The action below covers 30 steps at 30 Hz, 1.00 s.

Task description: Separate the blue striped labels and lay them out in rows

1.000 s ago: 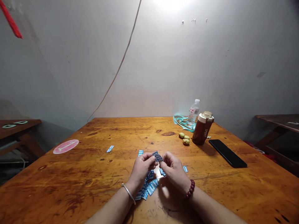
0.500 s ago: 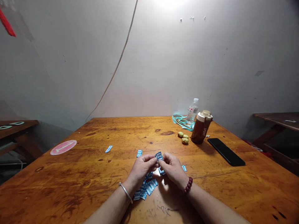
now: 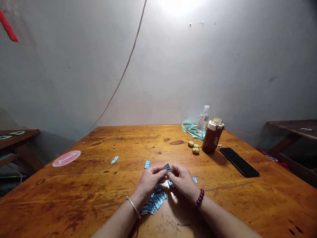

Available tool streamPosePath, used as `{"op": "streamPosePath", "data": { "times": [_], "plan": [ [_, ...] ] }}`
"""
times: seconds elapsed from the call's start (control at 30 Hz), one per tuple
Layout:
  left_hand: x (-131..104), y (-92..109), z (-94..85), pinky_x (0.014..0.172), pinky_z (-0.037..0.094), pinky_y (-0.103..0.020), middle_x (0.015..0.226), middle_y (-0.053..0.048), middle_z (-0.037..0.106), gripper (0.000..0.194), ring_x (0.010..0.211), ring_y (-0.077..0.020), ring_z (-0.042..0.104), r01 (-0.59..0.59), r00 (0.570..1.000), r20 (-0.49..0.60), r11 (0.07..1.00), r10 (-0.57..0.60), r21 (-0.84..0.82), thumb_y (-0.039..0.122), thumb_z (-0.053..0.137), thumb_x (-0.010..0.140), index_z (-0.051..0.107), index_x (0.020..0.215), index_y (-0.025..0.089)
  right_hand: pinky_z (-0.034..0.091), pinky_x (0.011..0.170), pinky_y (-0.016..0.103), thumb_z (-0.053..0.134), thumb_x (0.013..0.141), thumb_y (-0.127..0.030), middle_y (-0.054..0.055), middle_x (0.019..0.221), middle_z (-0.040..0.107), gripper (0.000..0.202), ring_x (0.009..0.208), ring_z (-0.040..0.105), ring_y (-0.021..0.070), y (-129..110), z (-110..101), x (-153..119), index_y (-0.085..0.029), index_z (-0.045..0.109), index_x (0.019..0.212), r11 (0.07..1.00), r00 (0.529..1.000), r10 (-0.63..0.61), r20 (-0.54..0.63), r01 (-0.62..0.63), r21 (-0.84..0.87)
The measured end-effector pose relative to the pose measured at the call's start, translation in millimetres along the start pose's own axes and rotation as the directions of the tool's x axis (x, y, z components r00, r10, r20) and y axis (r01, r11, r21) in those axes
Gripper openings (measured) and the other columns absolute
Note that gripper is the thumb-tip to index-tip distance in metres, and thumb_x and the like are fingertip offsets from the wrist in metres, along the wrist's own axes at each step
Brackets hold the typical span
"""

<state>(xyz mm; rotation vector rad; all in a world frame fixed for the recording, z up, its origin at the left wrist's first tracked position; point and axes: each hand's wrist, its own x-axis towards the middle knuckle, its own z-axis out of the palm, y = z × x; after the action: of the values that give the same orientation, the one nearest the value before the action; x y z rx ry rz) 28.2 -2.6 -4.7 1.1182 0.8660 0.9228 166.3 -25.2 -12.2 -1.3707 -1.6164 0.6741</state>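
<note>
My left hand and my right hand meet near the front middle of the wooden table. Between their fingertips both pinch a small blue-and-white striped paper label. Beneath and beside the left hand lies a loose pile of similar labels. One more striped label lies just beyond the left fingers, and another label farther left. Part of a label shows beside the right hand, and others are half hidden under it. The printing on them is too small to read.
On the right stand a brown sport bottle and a clear water bottle beside a turquoise ribbon. Several small yellowish fruits and a black phone lie near them. A pink round sticker is at left.
Both hands stay together at the same place, fingers still pinching the label, which now shows less of its striped face. The whole view has shifted slightly.
</note>
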Motion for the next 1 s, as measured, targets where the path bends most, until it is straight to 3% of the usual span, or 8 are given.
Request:
{"op": "streamPosePath", "data": {
  "times": [0.2,0.33,0.43,0.6,0.73,0.83,1.0],
  "plan": [
    [-1,3,0.6,0.056,0.041,-0.019,0.064,-0.003,0.06,0.021,0.059,-0.0092,0.055,-0.044,0.998,-0.035,0.997,0.047,0.06,0.032,0.061,0.066,0.061,0.07,0.011,0.03,0.045,0.018,0.045,0.075,-0.032,-0.005,0.053,0.044,0.02,0.05,0.04,0.0075,0,0,-2,-0.017,0.045,0.062,1.0,1.0,-0.003,0.025,0.003,-0.009],
    [-1,7,-0.2,0.054,0.041,-0.021,0.063,-0.003,0.059,0.021,0.058,-0.011,0.055,-0.095,0.99,-0.091,0.985,0.109,0.146,0.032,0.059,0.066,0.06,0.071,0.011,0.036,0.052,0.019,0.051,0.072,-0.034,-0.001,0.068,0.05,0.019,0.059,0.046,0.0094,-6,-11,1,-0.017,0.051,0.081,0.999,0.998,-0.054,-0.024,0.054,-0.007],
    [-4,9,2.0,0.051,0.039,-0.021,0.057,-0.002,0.057,0.02,0.053,-0.0102,0.052,-0.153,0.983,-0.057,0.948,0.175,0.278,0.031,0.057,0.067,0.06,0.068,0.011,0.038,0.057,0.02,0.051,0.073,-0.033,0.001,0.076,0.052,0.024,0.065,0.048,0.0106,-10,-17,3,-0.018,0.052,0.091,0.994,0.993,-0.112,-0.038,0.112,0.016],
    [-12,13,8.6,0.052,0.038,-0.02,0.058,-0.001,0.057,0.021,0.055,-0.01,0.049,-0.255,0.964,0.041,0.877,0.261,0.407,0.031,0.053,0.07,0.061,0.065,0.012,0.037,0.056,0.02,0.048,0.075,-0.025,-0.001,0.064,0.052,0.013,0.06,0.046,0.0098,-10,-17,3,-0.017,0.057,0.071,0.985,0.989,-0.14,0.045,0.134,0.109],
    [-14,14,12.0,0.052,0.039,-0.02,0.065,-0.001,0.058,0.023,0.058,-0.0098,0.05,-0.22,0.975,0.04,0.924,0.219,0.311,0.035,0.055,0.068,0.06,0.074,0.013,0.037,0.053,0.02,0.049,0.073,-0.028,-0.002,0.06,0.051,0.015,0.057,0.045,0.0092,-10,-17,4,-0.015,0.055,0.066,0.95,1.0,0.004,0.023,-0.011,0.312],
    [-13,10,12.2,0.047,0.037,-0.019,0.061,0.0,0.055,0.027,0.052,-0.0085,0.047,-0.148,0.988,0.074,0.96,0.134,0.237,0.039,0.055,0.067,0.059,0.07,0.013,0.037,0.05,0.019,0.053,0.069,-0.032,-0.002,0.059,0.05,0.018,0.054,0.044,0.0087,-10,-17,6,-0.015,0.053,0.065,0.896,0.993,0.102,0.055,-0.116,0.428],
    [-10,3,9.7,0.043,0.033,-0.018,0.054,0.002,0.051,0.026,0.044,-0.0059,0.042,-0.048,0.996,0.076,0.989,0.037,0.14,0.04,0.054,0.068,0.055,0.066,0.014,0.038,0.052,0.02,0.054,0.068,-0.035,-0.001,0.06,0.05,0.021,0.055,0.045,0.0091,-10,-16,7,-0.014,0.053,0.066,0.902,0.991,0.115,0.065,-0.132,0.411]
  ]
}}
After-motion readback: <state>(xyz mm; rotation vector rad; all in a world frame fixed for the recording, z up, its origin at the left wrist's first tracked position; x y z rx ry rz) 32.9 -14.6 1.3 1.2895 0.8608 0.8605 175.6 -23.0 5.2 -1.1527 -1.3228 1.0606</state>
